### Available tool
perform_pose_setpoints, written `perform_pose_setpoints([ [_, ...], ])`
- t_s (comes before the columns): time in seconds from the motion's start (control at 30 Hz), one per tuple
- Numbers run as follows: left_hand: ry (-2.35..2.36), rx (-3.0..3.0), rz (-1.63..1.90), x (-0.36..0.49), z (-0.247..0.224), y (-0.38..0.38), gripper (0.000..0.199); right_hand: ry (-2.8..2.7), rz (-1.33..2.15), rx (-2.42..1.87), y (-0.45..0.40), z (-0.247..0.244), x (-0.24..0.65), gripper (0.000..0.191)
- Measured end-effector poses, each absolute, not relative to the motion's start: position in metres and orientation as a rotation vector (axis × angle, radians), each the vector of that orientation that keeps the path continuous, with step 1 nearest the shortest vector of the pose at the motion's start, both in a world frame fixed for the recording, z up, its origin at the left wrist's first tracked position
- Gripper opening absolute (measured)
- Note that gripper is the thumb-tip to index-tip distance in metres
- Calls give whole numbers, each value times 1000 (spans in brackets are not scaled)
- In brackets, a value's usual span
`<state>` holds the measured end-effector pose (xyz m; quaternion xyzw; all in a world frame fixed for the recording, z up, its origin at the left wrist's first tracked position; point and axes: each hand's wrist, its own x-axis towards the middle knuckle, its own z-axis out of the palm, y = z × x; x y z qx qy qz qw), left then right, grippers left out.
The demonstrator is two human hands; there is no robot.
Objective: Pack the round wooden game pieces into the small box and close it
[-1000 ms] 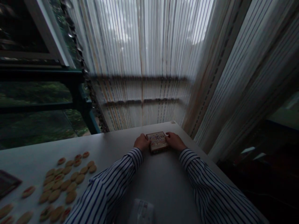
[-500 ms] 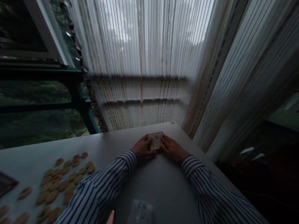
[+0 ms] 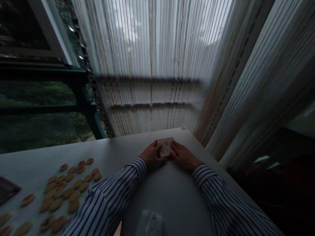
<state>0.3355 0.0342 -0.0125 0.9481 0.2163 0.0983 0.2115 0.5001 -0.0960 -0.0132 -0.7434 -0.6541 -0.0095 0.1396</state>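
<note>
A small flat square box, pale with dark markings on its top, lies near the far right corner of the white table. My left hand is closed against the box's left side, the thumb along its near edge. From the other side my right hand grips it, with fingers over the right edge of the top. The box's underside and the tips of some fingers are hidden.
Many round wooden discs, several with red markings, lie at the table's left. A dark box-like object sits at the far left edge. A translucent plastic case is near the front. Striped curtains hang behind the table.
The view has shifted slightly, moving the table things a little right in the picture. Both hands keep their hold on the square box, which stays in place on the table.
</note>
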Motion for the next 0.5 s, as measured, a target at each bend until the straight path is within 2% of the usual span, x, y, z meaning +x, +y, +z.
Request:
perform_pose_setpoints([
  [0.2, 642, 2568, 255, 336, -9, 34, 79, -1914, -27, -2175, -98, -9, 501, 58],
  [0.5, 664, 2586, 219, 339, -9, 36, 87, -1962, 56, -2192, -66, 3, 497, 51],
])
